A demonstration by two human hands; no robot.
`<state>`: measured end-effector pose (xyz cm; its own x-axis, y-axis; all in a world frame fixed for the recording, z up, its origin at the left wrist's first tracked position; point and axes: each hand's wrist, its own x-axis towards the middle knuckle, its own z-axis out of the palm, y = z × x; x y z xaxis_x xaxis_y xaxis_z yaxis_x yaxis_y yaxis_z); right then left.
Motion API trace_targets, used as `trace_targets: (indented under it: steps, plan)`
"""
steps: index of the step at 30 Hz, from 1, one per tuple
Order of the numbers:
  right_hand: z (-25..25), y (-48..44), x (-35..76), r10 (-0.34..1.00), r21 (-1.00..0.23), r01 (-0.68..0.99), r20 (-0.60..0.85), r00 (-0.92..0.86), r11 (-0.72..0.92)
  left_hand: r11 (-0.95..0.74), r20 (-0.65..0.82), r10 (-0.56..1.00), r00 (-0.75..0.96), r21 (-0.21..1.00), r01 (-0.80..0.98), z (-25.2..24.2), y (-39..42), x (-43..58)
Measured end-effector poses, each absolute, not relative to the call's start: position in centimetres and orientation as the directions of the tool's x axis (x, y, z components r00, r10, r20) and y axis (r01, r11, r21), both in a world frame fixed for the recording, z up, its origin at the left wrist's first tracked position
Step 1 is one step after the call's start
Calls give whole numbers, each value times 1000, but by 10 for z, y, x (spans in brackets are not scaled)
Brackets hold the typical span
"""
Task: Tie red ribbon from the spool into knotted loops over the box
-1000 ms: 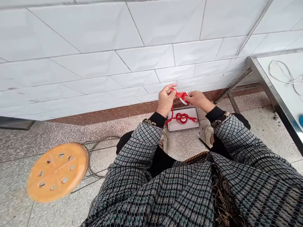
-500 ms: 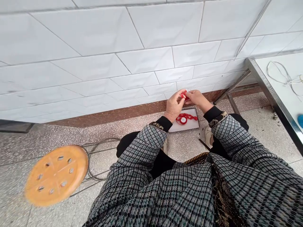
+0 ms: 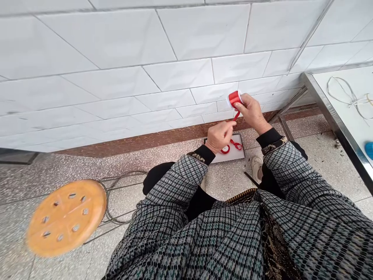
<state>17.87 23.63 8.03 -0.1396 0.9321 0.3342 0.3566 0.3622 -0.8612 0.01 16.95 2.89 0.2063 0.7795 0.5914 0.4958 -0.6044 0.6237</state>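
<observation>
Red ribbon spool (image 3: 234,99) with white rims: I have it raised in my right hand (image 3: 252,111), gripped between thumb and fingers, its wound side turned towards me and the white tiled wall (image 3: 186,39) behind it. A short ribbon strip (image 3: 237,116) slants down from the spool to my left hand (image 3: 220,135), which is lower and nearer to me. My left thumb and forefinger are pinched together on that strip, the other fingers curled in, and I can't see how much of it is tucked inside them

Just below my left hand, a shallow white box (image 3: 237,156) with a dark rim sits on the speckled floor (image 3: 227,181), partly covered by that hand. In it I see a red ring (image 3: 225,152) around a white middle, and beside it a looped red ribbon (image 3: 235,143)

My checked sleeves (image 3: 180,177) end in black cuffs, and one pale shoe (image 3: 256,168) shows near the box, a thin dark stick (image 3: 251,179) next to it. Well off to my left is an orange stool (image 3: 65,216) with holes through its seat; to my right, a metal-edged table (image 3: 328,102) carries a tangle of pale cable (image 3: 353,102) and something blue (image 3: 369,149), cut off by the edge of my view
</observation>
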Motion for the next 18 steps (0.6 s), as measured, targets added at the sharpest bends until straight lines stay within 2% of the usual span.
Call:
trace_targets:
  steps: [2,3,5,7,9,12,18]
  plan:
    - [92,234,187,876,-830,290,419,-240,477,-440,499,866,-15,777,450,34,179,-5]
    - [96,232,189,858,-829,249,438,-268,501,-368,428,901,-74,842,394,35,185,-7]
    - [97,229,189,854,-852,174,438,-280,494,-273,288,957,-36,936,220,34,197,-8]
    - [91,226,185,878,-893,94,405,-254,439,-190,189,976,111,982,-1,29,204,-4]
    - [82,226,179,908,-930,12,355,-220,367,-96,144,961,234,974,-204,26,205,3]
    - [72,225,169,940,-956,-66,294,-172,287,-28,146,947,286,924,-381,28,201,14]
    - [69,222,153,968,-960,-196,224,-113,199,-84,146,983,112,896,-435,33,201,24]
